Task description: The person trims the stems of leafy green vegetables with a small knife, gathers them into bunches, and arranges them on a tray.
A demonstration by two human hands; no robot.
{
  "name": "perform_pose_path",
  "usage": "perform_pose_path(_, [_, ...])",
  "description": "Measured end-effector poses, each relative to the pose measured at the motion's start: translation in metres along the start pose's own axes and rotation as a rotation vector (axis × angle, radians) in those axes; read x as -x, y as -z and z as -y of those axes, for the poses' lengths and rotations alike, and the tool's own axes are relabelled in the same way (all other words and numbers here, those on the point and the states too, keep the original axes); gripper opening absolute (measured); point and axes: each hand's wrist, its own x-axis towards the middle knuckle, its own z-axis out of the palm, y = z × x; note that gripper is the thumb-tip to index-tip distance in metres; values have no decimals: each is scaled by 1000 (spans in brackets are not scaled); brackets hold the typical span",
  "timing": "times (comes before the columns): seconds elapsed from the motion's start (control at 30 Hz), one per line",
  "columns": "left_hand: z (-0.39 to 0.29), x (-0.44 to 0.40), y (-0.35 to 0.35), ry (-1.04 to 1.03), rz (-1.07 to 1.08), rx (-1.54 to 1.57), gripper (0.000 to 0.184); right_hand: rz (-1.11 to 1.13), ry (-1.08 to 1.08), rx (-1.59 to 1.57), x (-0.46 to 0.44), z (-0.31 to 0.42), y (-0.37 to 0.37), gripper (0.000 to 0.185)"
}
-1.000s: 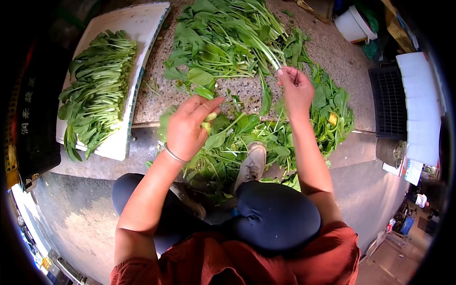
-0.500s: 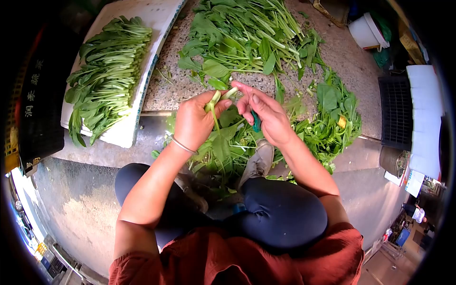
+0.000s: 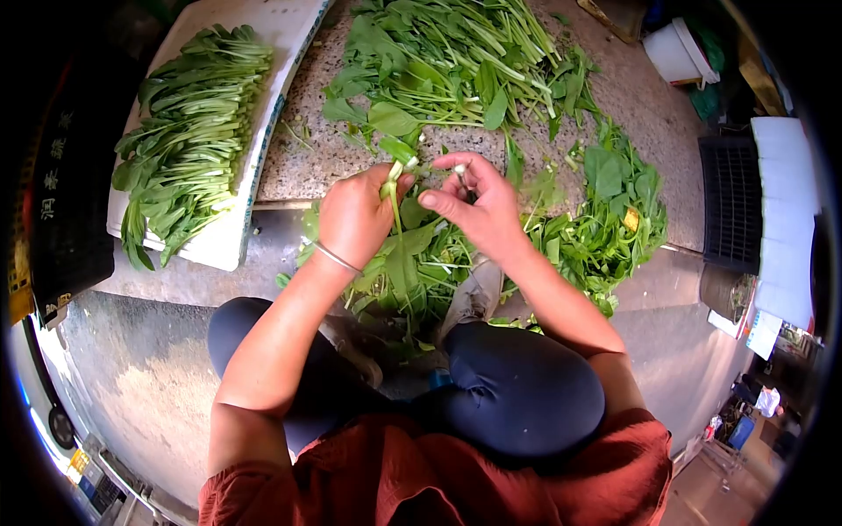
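Note:
My left hand [image 3: 355, 210], with a bangle at the wrist, is closed around the pale stem ends of leafy greens [image 3: 396, 180]. Leaves from that bunch hang below the fist. Just to the right, my right hand [image 3: 478, 197] has its thumb and index finger apart, pointing toward the stems without touching them. Its other fingers are curled around a small pale-tipped thing [image 3: 460, 170], too hidden to name. Below both hands lies a heap of loose leaves and stems [image 3: 430, 263]. Beyond them a large pile of uncut-looking greens [image 3: 430, 70] rests on the speckled stone surface [image 3: 298, 167].
A white foam board [image 3: 230, 237] at the left bears a neat row of greens [image 3: 197, 131]. Loose leaves [image 3: 614, 210] are heaped at the right. Farther right are a black crate [image 3: 731, 202], a white bucket [image 3: 675, 54] and a white foam box [image 3: 783, 219].
My right hand has opened its thumb and index finger and drawn slightly back from the stems. The teal thing seen under its fingers is now hidden. My left hand keeps its hold.

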Motion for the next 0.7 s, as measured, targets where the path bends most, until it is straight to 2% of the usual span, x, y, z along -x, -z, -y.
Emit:
perform_pose_path(0.03, [0,0,-1,-6,1,2,19,11,-10,14,4,6,-2,46])
perform_pose_path(0.07, [2,1,-2,-43,9,38,18,88,12,114,6,6,-5,42])
perform_pose_path(0.13, [4,2,-4,-84,20,76,16,117,58,40,8,7,-19,28])
perform_pose_path(0.17, [5,3,-5,-89,9,15,15,112,59,43,7,7,-16,28])
perform_pose_path(0.27, [6,4,-2,-96,7,-53,14,123,-34,139,3,1,-5,27])
perform_pose_path(0.33, [1,3,5,-28,18,-149,20,124,-205,249,-1,-4,11,29])
perform_pose_path(0.37, [5,2,7,-44,3,-175,26,196,-258,476,-6,-2,23,33])
perform_pose_path(0.43, [18,-2,5,-15,9,-150,26,326,-398,408,-19,-9,51,34])
perform_pose_path(0.5, [21,-3,4,40,72,-110,28,-163,-284,424,-44,-45,75,36])
perform_pose_path(0.57, [14,-1,1,61,85,-53,27,-508,-121,673,-73,-76,97,34])
perform_pose_path(0.63, [9,-1,0,81,94,1,27,-513,-150,793,-93,-106,111,33])
perform_pose_path(0.7, [7,-2,1,66,57,32,24,-452,-232,922,-99,-105,116,27])
